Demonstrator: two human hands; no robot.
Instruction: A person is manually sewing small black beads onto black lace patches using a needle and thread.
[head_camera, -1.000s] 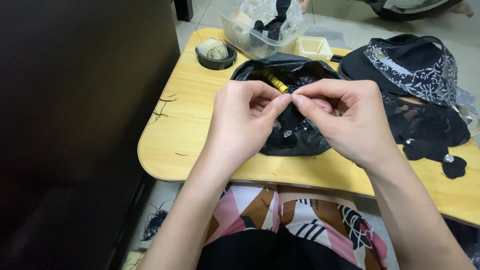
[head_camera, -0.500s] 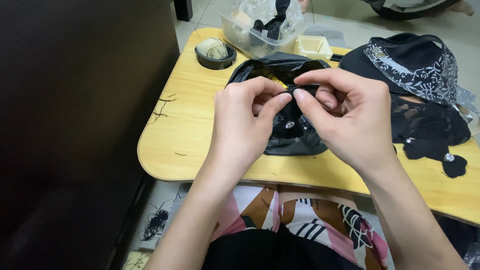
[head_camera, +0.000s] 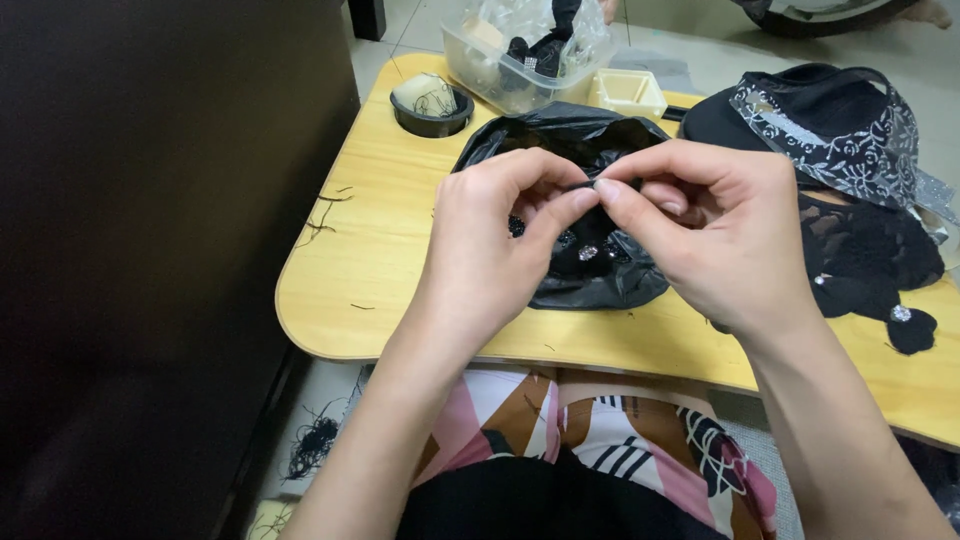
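Pale wood made up the work surface, a rounded lap table (head_camera: 400, 250) resting over the person's patterned shorts (head_camera: 600, 450), with a tiled floor beyond and a dark cabinet face (head_camera: 150, 250) along the left.

Between the two hands sat something very small and dark, a tiny black piece (head_camera: 590, 184), too small to name more closely. It was pinched where the fingertips met, directly above an open black plastic bag (head_camera: 590, 270), so it lay at the meeting point of both hands rather than nearer to either. No long axis could be made out. The left hand (head_camera: 500, 250) was closed in a pinch, thumb and forefinger pressed on the piece from the left; the right hand (head_camera: 720, 235) was likewise closed, its thumb and forefinger meeting the same spot from the right, other fingers curled.

The bag was glossy and crumpled, its mouth folded open, with small glinting rhinestone-like beads (head_camera: 588, 252) inside. Behind it stood a round black cup (head_camera: 432, 105) holding a pale tangle, a clear plastic tub (head_camera: 520, 60) with dark bits, and a small cream square tray (head_camera: 628, 92). To the right lay black fabric with a silvery floral lace band (head_camera: 830, 125), and a black lace trim with studded ends (head_camera: 880, 300). Stray dark threads (head_camera: 325, 215) littered the left edge of the wood.
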